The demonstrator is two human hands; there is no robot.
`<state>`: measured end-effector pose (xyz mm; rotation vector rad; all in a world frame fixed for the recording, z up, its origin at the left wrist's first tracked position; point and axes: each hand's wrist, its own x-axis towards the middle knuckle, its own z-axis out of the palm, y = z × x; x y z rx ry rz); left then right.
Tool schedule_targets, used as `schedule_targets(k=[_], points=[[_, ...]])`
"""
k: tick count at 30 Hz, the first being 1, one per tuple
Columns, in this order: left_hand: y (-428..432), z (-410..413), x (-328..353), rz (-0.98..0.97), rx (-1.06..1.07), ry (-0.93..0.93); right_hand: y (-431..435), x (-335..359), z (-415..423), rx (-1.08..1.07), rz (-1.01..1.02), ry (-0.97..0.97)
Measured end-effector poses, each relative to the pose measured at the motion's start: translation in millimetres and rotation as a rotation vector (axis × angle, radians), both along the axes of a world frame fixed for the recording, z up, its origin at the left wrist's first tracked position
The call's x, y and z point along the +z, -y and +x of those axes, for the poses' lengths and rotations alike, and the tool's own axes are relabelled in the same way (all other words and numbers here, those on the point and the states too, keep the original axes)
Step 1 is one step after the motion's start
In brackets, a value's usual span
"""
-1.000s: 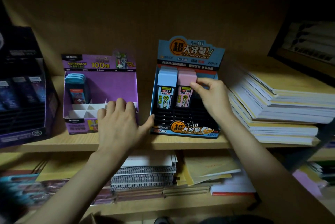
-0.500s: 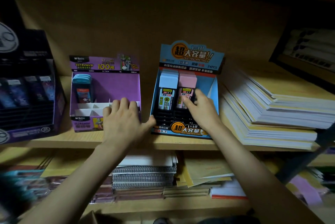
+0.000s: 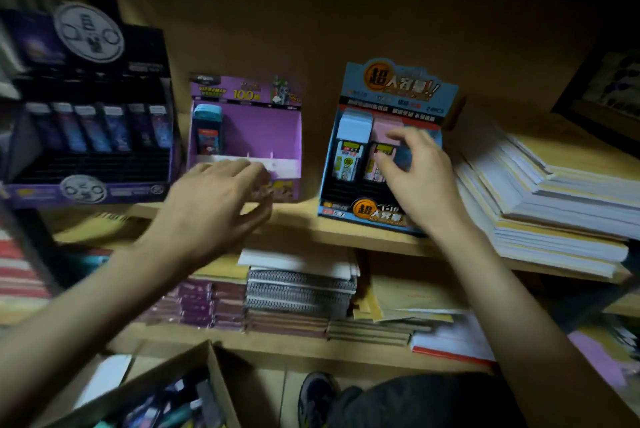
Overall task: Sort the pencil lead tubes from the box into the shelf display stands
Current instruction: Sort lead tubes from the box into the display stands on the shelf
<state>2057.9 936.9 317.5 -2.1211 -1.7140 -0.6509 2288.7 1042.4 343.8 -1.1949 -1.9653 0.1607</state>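
Wooden shelf (image 3: 301, 218), dim back wall (image 3: 311, 12), left fingers (image 3: 242, 168) loose, empty, right fingers (image 3: 410, 137) over blue stand (image 3: 394, 81), grip unclear

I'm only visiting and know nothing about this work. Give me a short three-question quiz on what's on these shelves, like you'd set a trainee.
1. True or false: the right hand is at the blue stand.
2. What lies right of the blue stand? A) paper stacks B) bottles C) a lamp
3. Fill in: the teal tubes stand at the ___ side of the purple stand.
Key: 1 true; 2 A; 3 left.
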Motion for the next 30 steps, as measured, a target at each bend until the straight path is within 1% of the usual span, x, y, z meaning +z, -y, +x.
schedule_targets(k=[2,4,5,8,10,12,14,16,19,21,22,23,25,27,30], points=[[30.2,-22.7,-10.4,-0.169,0.028,0.038,23.4,0.1,-17.3,0.149,-0.042,-0.022],[54.6,-46.2,-34.3,-0.293,0.090,0.007,45.3,-8.7,-43.1,0.351,-0.191,-0.013],[64.3,-57.9,-50.1,-0.353,0.119,0.002,54.3,-17.4,-58.3,0.437,-0.262,0.031],[89.0,-94.2,-108.3,-0.561,0.241,0.100,75.2,-60.4,-107.1,0.637,-0.452,0.235],[107.9,-119.6,-157.0,-0.717,0.351,0.236,87.9,-102.8,-137.7,0.754,-0.582,0.418],[134.1,-139.2,-209.2,-0.843,0.452,0.400,100.7,-153.9,-161.2,0.815,-0.684,0.609],[163.7,-150.0,-258.0,-0.927,0.526,0.522,111.8,-207.2,-177.5,0.819,-0.801,0.729],[191.9,-151.2,-301.1,-0.995,0.577,0.630,123.2,-256.9,-185.7,0.795,-0.926,0.792],[226.6,-141.5,-351.4,-1.037,0.704,0.799,139.3,-322.1,-186.4,0.694,-1.073,0.799],[242.8,-133.1,-374.8,-1.000,0.789,0.930,149.1,-357.8,-181.8,0.602,-1.145,0.773],[248.2,-129.8,-383.3,-0.966,0.821,0.965,153.1,-372.3,-179.0,0.561,-1.171,0.755],[251.7,-128.2,-390.1,-0.923,0.852,0.957,156.2,-384.8,-176.8,0.524,-1.178,0.735],[255.1,-131.2,-401.3,-0.838,0.908,0.844,160.7,-405.6,-175.2,0.464,-1.142,0.702],[252.7,-143.9,-410.5,-0.756,0.907,0.744,163.0,-420.2,-178.2,0.399,-1.083,0.702],[241.3,-169.0,-424.0,-0.742,0.869,0.698,163.6,-435.2,-188.9,0.337,-0.927,0.778]])
